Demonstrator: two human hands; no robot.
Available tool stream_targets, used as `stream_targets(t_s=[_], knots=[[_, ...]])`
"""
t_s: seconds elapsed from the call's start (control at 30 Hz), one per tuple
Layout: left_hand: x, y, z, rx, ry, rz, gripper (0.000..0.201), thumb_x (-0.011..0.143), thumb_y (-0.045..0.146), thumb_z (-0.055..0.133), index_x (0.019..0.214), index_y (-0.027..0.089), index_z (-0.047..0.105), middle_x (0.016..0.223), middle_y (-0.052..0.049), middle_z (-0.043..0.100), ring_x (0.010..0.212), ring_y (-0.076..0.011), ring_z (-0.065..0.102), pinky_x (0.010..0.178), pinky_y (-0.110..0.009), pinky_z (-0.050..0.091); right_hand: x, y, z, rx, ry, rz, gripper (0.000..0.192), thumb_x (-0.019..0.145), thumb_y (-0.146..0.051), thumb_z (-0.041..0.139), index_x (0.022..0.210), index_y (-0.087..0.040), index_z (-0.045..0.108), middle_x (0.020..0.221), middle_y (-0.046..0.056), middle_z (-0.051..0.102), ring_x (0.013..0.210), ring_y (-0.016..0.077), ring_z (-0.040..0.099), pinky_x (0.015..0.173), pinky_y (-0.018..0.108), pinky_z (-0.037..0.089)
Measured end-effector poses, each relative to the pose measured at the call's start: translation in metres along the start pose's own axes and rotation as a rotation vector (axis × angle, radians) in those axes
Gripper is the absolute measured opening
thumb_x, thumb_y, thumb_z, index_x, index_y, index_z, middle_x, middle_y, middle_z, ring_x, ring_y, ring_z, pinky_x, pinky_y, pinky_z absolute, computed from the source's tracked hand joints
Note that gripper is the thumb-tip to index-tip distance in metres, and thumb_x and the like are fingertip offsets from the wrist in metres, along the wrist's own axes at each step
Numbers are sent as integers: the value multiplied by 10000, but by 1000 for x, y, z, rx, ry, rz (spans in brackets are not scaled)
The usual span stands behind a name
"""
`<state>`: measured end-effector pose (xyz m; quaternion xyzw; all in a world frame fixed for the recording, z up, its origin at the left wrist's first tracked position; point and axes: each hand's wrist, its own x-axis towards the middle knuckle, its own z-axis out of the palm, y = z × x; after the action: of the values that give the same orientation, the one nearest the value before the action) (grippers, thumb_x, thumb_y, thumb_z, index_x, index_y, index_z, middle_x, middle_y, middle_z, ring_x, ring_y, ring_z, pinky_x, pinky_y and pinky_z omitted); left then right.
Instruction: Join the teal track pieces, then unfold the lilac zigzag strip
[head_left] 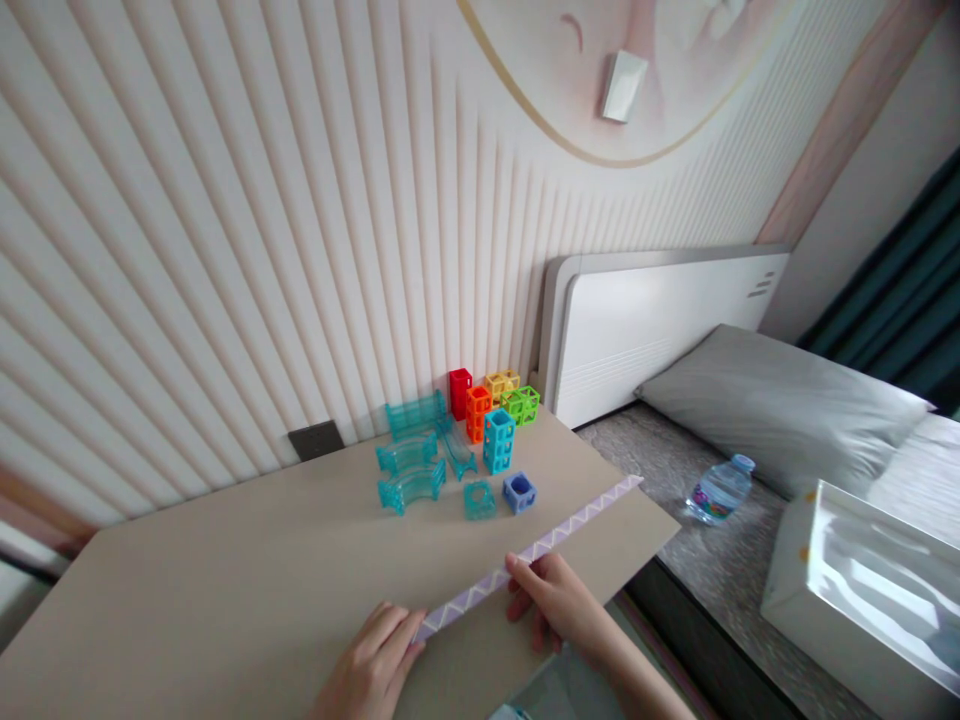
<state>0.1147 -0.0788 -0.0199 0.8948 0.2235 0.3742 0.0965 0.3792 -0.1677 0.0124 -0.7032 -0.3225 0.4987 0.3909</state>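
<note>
A long, straight lavender-and-white snake puzzle (478, 594) with a zigzag pattern runs diagonally over the front of the table. My left hand (373, 655) is closed on its near left end, fingers together. My right hand (551, 595) pinches it near the middle between thumb and fingers. Its far end extends toward the table's right corner. Beyond my hands are a periwinkle cube (520, 492), a flat teal square piece (479, 500) and a tall blue block stack (498, 440).
Clear teal track pieces (412, 486) lie left of red (460, 394), orange (478, 415), yellow (501, 384) and green (520, 404) blocks, near the ribbed wall. To the right is a bed with a water bottle (720, 489), a pillow (780, 400) and a white box (795, 560).
</note>
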Motion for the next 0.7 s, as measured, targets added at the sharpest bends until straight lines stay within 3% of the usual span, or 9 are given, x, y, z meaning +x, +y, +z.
stream_targets(t_s=[0.13, 0.3, 0.7], knots=[[-2, -10, 4, -17, -45, -46, 304, 1021, 409, 461, 1069, 261, 723, 865, -29, 751, 799, -160, 750, 726, -174, 601, 9, 1, -2, -154, 7, 9, 517, 925, -615, 489, 658, -179, 567, 491, 12, 656, 249, 65, 408, 248, 159, 231], [-2, -20, 14, -27, -110, -92, 308, 1016, 412, 467, 1062, 268, 735, 889, -36, 757, 835, -178, 747, 762, -215, 613, 18, 2, -8, -185, -2, 2, 506, 920, -622, 496, 664, -192, 570, 484, 15, 656, 265, 92, 452, 251, 167, 260], [21, -17, 28, -43, -153, -112, 319, 1025, 397, 451, 1041, 247, 732, 878, -44, 741, 830, -178, 740, 753, -233, 616, 35, -2, -26, -214, -21, 15, 492, 903, -614, 531, 632, -203, 535, 426, -4, 617, 233, 93, 440, 231, 160, 264]])
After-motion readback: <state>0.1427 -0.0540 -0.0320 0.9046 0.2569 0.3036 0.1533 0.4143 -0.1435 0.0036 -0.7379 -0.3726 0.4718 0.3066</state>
